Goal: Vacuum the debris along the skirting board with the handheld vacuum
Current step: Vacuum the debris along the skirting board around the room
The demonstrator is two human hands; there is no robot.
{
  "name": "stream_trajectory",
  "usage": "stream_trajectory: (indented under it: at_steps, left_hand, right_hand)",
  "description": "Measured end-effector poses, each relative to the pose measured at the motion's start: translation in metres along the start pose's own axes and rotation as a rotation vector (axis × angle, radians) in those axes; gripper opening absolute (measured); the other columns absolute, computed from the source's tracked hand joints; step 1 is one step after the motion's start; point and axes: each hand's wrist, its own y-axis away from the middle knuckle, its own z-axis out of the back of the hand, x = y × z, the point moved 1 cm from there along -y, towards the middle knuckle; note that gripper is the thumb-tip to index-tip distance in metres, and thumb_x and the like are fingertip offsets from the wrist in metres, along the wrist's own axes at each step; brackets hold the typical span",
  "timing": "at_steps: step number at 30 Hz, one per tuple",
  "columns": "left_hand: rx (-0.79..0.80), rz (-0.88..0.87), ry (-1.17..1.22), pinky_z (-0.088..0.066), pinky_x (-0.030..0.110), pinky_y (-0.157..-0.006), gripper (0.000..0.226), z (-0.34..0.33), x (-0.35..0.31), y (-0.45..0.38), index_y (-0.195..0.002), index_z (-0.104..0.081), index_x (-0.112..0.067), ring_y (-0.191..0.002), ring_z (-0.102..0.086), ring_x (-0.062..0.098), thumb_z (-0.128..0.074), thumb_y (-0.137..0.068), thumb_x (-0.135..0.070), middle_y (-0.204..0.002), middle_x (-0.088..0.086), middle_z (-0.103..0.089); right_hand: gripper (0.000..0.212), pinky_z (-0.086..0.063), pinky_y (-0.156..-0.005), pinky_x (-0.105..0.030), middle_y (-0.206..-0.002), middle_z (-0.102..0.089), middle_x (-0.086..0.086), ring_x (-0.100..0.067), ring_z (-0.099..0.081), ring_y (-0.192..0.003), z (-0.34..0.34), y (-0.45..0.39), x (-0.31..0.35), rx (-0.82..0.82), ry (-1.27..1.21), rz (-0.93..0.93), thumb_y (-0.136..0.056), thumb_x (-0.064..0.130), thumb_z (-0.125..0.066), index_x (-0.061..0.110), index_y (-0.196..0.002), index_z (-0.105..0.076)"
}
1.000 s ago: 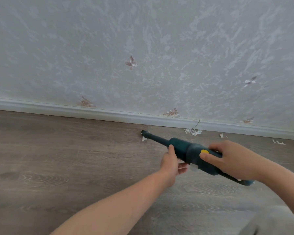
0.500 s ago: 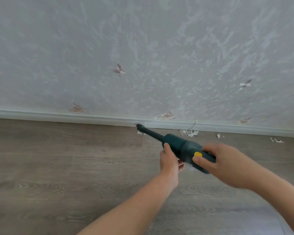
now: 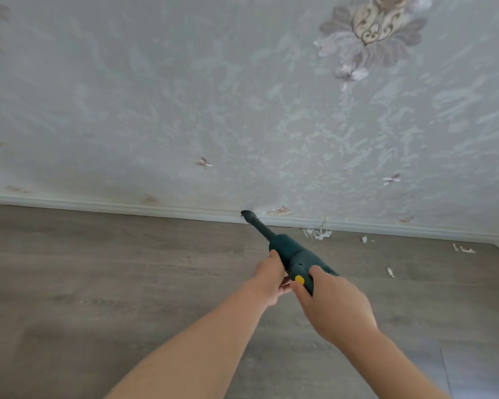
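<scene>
A dark green handheld vacuum (image 3: 291, 253) with a yellow button points away from me, its thin nozzle tip touching the white skirting board (image 3: 127, 207). My left hand (image 3: 270, 276) grips the vacuum's body from the left side. My right hand (image 3: 333, 305) holds the rear handle, thumb beside the yellow button. White paper scraps (image 3: 317, 234) lie on the floor against the skirting board to the right of the nozzle. More scraps (image 3: 364, 239) and further bits (image 3: 463, 249) sit farther right, and one piece (image 3: 390, 272) lies out on the floor.
Grey wood-look floor (image 3: 98, 269) stretches left and toward me. Pale patterned wallpaper (image 3: 185, 96) with flower motifs covers the wall above the skirting board. The wall turns a corner at the far right.
The nozzle has moved from the floor up onto the skirting board. Both hands pushed the vacuum forward, and my view tilted up the wall.
</scene>
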Motion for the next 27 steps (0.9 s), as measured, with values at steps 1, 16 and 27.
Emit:
stream_trajectory:
  at_steps: [1, 16, 27]
  left_hand:
    - [0.007, 0.005, -0.028, -0.061, 0.032, -0.061, 0.041, -0.006, 0.004, 0.004, -0.132, -0.059, -0.017, -0.104, -0.073, 0.024, -0.035, -0.109, -0.041, -0.117, 0.009, -0.075]
    - [-0.167, -0.102, 0.042, -0.062, 0.045, -0.089, 0.031, -0.006, -0.005, 0.046, -0.124, -0.062, -0.025, -0.105, -0.071, 0.029, -0.049, -0.101, -0.008, -0.119, 0.013, -0.072]
    - [-0.114, -0.086, 0.006, -0.060, 0.043, -0.096, 0.055, -0.082, 0.016, 0.014, -0.144, -0.053, -0.034, -0.109, -0.070, 0.026, -0.055, -0.096, -0.007, -0.126, 0.010, -0.070]
  right_hand:
    - [0.033, -0.051, -0.060, -0.033, -0.072, -0.054, 0.008, -0.014, -0.056, -0.065, 0.002, 0.003, -0.005, -0.002, 0.000, -0.020, -0.103, 0.054, -0.033, 0.024, -0.095, -0.044]
    - [0.037, -0.050, -0.060, -0.034, -0.075, -0.057, 0.005, -0.018, -0.060, -0.069, 0.029, 0.000, 0.003, 0.124, -0.123, -0.031, -0.099, 0.056, -0.041, 0.021, -0.090, -0.049]
    - [0.037, -0.052, -0.057, -0.030, -0.071, -0.058, 0.009, -0.010, -0.058, -0.062, 0.057, -0.018, -0.064, 0.104, -0.004, -0.073, -0.100, 0.059, -0.038, 0.025, -0.088, -0.047]
